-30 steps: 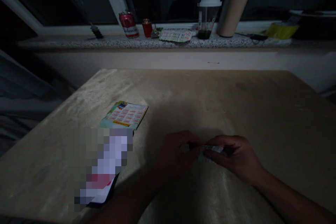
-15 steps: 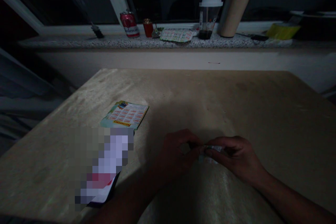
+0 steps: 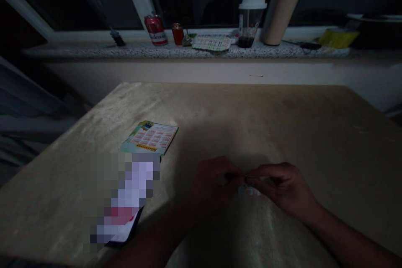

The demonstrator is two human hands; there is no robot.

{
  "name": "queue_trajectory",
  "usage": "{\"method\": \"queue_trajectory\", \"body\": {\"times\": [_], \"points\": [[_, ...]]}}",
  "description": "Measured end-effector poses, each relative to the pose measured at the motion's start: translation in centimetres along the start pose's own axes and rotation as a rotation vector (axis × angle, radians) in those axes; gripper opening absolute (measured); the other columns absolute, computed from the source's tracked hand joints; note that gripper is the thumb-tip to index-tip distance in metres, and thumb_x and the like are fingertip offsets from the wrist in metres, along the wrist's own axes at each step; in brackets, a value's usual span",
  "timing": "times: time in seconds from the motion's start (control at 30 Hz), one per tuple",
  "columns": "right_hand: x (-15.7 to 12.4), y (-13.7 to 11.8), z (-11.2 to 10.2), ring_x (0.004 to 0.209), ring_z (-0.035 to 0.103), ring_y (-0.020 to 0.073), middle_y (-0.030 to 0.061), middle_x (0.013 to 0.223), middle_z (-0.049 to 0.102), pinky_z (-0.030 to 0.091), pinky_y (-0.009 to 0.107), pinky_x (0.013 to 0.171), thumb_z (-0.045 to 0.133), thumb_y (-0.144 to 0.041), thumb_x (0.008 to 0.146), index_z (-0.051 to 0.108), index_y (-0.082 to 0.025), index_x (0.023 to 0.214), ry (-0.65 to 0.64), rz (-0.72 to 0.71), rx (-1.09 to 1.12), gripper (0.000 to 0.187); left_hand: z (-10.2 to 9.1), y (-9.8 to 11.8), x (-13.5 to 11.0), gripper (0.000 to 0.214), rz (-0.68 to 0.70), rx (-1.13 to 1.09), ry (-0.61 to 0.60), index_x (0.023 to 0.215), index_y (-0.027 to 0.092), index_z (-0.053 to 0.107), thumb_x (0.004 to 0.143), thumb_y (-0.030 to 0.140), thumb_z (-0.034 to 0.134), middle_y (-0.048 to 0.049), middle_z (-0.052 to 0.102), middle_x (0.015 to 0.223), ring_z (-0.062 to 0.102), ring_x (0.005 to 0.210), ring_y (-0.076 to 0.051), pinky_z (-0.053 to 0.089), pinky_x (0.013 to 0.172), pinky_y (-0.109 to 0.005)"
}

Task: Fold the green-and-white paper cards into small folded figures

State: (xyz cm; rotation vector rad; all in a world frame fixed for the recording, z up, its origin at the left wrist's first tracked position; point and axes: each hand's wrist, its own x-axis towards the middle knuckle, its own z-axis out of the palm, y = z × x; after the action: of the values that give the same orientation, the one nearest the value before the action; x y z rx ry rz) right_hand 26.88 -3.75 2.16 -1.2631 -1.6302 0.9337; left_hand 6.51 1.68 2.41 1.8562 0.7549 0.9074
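Note:
Low over the table (image 3: 216, 104), both hands meet fingertip to fingertip at a small printed piece of paper (image 3: 250, 191). My left hand (image 3: 216, 178) pinches its left side between thumb and forefinger. On the other side, my right hand (image 3: 284, 186) pinches it the same way, thumb in front. Only a pale strip of the paper shows below the fingers; the rest is hidden, and its print is too dark to read. To the left lies a printed card (image 3: 152, 136) with rows of small boxes. A phone (image 3: 133, 192) with a lit, blurred screen lies just in front of that card.
Along the stone windowsill (image 3: 132, 52) stand a red drink can (image 3: 156, 31), a small red container (image 3: 177, 34), a lidded plastic cup (image 3: 248, 23) with a straw, and a cardboard tube (image 3: 285, 6). A crumpled printed sheet (image 3: 212, 42) and a yellow object (image 3: 338, 37) lie there too.
The upper part of the paper, seen earlier between the fingers, has tipped to a thin edge. The fingertips have drawn slightly closer together; the card and phone have not moved.

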Motion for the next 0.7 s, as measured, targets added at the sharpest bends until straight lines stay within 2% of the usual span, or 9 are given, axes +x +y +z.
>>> {"method": "queue_trajectory", "body": {"times": [0.13, 0.27, 0.47, 0.7], "points": [[-0.12, -0.17, 0.22, 0.068, 0.075, 0.0187, 0.0059, 0.081, 0.08, 0.06, 0.028, 0.061, 0.072, -0.02, 0.088, 0.078, -0.02, 0.093, 0.099, -0.203, -0.132, 0.008, 0.15, 0.15, -0.06, 0.008, 0.025, 0.003, 0.024, 0.08, 0.018, 0.078, 0.083, 0.018, 0.07, -0.0031, 0.071, 0.07, 0.065, 0.063, -0.013, 0.047, 0.058, -0.023], [-0.26, -0.27, 0.38, 0.063, 0.073, 0.0177, 0.0055, 0.076, 0.078, 0.057, 0.028, 0.055, 0.068, -0.015, 0.088, 0.076, -0.021, 0.089, 0.122, -0.321, -0.212, 0.01, 0.46, 0.23, -0.14, 0.012, 0.081, 0.046, 0.011, 0.078, 0.018, 0.077, 0.085, 0.016, 0.067, -0.0023, 0.069, 0.067, 0.063, 0.06, -0.012, 0.046, 0.058, -0.023], [-0.41, -0.42, 0.5, 0.057, 0.069, 0.0161, 0.0055, 0.072, 0.076, 0.054, 0.027, 0.052, 0.068, -0.018, 0.09, 0.076, -0.019, 0.085, 0.108, -0.256, -0.204, 0.01, 0.55, 0.07, -0.41, 0.016, 0.178, 0.099, 0.015, 0.078, 0.016, 0.074, 0.09, 0.017, 0.064, -0.0029, 0.068, 0.069, 0.062, 0.06, -0.012, 0.046, 0.059, -0.022], [-0.34, -0.42, 0.2, 0.066, 0.074, 0.0179, 0.0039, 0.075, 0.077, 0.057, 0.027, 0.058, 0.067, -0.019, 0.092, 0.081, -0.022, 0.096, 0.067, -0.151, -0.174, 0.015, 0.38, -0.01, -0.24, 0.013, 0.092, 0.078, 0.027, 0.081, 0.018, 0.076, 0.089, 0.018, 0.066, -0.0022, 0.07, 0.07, 0.065, 0.063, -0.012, 0.048, 0.06, -0.022]]}}
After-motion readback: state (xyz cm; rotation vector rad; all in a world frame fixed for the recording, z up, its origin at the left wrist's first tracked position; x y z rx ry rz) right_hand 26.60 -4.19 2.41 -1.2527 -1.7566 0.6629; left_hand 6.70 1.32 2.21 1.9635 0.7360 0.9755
